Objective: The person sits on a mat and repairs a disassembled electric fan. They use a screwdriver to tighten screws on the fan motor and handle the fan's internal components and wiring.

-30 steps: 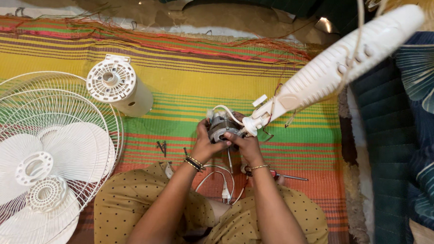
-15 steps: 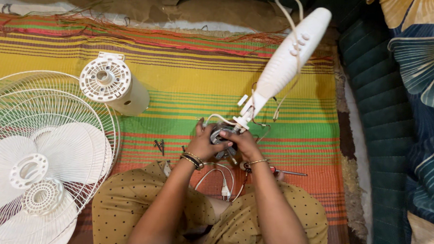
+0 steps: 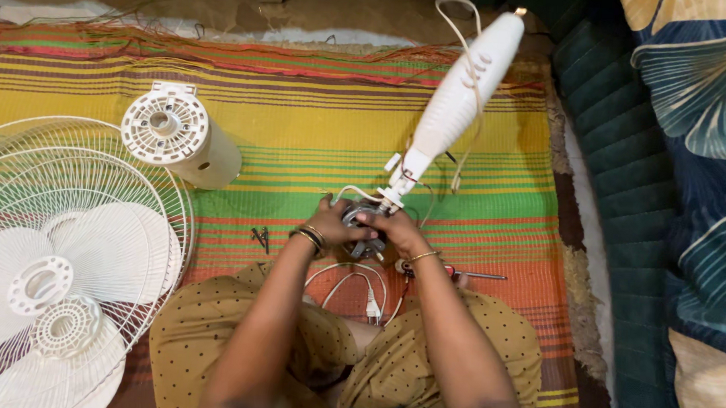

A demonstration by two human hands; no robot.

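Striped mat (image 3: 317,130) on floor, my left hand (image 3: 330,225) and right hand (image 3: 394,229) both clasped around grey fan motor (image 3: 364,228), white fan stand (image 3: 455,111) angling up-right from motor, motor cover (image 3: 176,133) and fan guard (image 3: 64,242) well left of motor, screwdriver (image 3: 457,273) just right.

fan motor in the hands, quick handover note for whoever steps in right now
Left hand: gripping the left side of the fan motor.
Right hand: on the motor's right side, fingers over its top.
The motor sits at the end of the white fan neck, which angles up and away over the striped mat.
Already off: the wire guard, blades and white motor cover, all lying on the left.
Screws, screwdriver and the cord's plug lie near the knees.
Motor not yet off the neck.
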